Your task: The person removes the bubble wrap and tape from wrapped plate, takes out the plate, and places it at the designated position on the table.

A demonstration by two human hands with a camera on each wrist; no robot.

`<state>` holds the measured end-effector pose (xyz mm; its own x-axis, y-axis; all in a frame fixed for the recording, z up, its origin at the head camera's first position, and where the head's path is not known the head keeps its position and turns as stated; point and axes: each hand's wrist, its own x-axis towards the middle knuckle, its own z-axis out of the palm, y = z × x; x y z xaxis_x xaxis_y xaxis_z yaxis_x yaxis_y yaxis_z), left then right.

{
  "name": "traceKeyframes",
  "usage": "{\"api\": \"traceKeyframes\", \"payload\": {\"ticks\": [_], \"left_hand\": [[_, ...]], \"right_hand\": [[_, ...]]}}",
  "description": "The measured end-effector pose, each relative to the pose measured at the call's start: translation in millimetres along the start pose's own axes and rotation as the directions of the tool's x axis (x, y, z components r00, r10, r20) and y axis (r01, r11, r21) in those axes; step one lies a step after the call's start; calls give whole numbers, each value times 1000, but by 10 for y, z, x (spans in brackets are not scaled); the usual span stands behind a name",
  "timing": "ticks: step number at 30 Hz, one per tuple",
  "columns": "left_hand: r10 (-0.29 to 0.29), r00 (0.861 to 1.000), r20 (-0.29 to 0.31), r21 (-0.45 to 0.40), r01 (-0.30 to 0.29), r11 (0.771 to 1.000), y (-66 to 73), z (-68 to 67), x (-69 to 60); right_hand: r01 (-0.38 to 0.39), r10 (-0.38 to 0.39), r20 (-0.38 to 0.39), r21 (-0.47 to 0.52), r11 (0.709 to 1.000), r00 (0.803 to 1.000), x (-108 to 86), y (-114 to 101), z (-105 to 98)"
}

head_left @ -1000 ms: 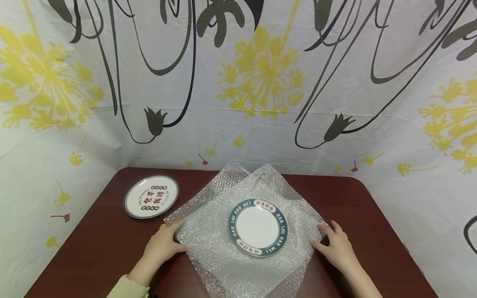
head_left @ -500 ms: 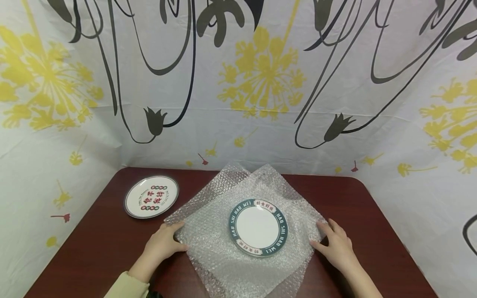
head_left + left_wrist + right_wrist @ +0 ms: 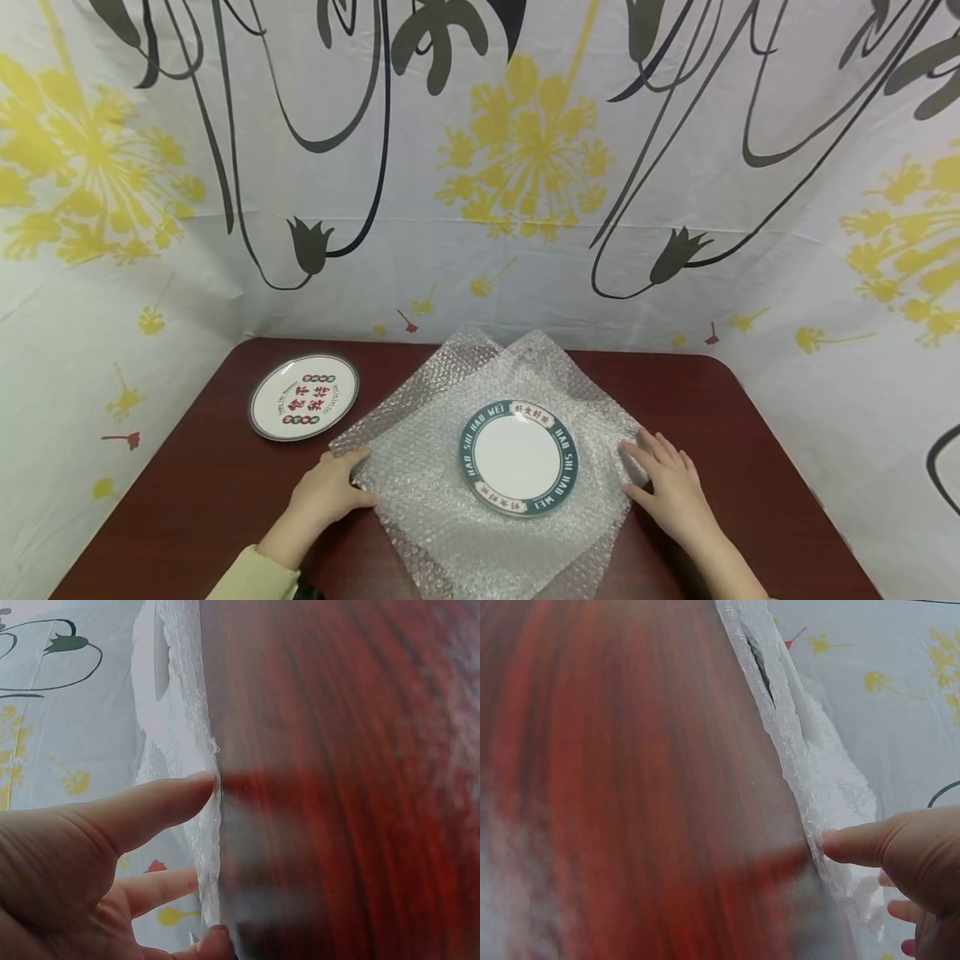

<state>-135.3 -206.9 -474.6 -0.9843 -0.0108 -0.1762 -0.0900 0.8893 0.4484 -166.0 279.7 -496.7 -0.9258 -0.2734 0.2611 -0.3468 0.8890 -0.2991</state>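
Observation:
In the head view a plate with a teal lettered rim lies face up near the middle of layered bubble wrap. My left hand rests at the wrap's left corner, thumb and fingers spread apart. The left wrist view shows its thumb touching the wrap's edge. At the right corner, the fingers of my right hand lie on the wrap, with the thumb lower down by its edge. The right wrist view has that thumb against the wrap; its other fingers are partly hidden.
A second plate, white with red characters, lies at the back left of the dark red-brown table. A patterned cloth hangs behind the table and at both sides.
My right hand has shifted slightly left and forward, its fingers moving further onto the wrap's right corner. The left hand and both plates have stayed in place.

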Motion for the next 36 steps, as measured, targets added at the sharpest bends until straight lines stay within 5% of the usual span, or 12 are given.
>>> {"api": "traceKeyframes", "payload": {"ticks": [7, 15, 20, 28, 33, 36], "left_hand": [[23, 998, -53, 49, -20, 999, 46, 4, -1], [176, 981, -78, 199, -157, 967, 115, 4, 42], [221, 974, -58, 226, -203, 953, 188, 33, 59], [279, 957, -81, 196, -259, 946, 299, 90, 55], [334, 938, -90, 108, -324, 940, 383, 112, 70], [332, 940, -76, 28, -330, 943, 423, 113, 100]], "right_hand": [[53, -53, -2, -15, 998, 999, 20, -12, 16], [10, -11, 39, 14, 1000, 999, 18, -19, 17], [-35, 32, 92, 29, 999, 995, 20, -29, 12], [-51, 47, 127, 31, 998, 991, 17, -63, -19], [-56, 50, 136, 38, 998, 989, 23, -62, -19], [-52, 46, 139, 43, 998, 989, 31, -52, -17]]}}
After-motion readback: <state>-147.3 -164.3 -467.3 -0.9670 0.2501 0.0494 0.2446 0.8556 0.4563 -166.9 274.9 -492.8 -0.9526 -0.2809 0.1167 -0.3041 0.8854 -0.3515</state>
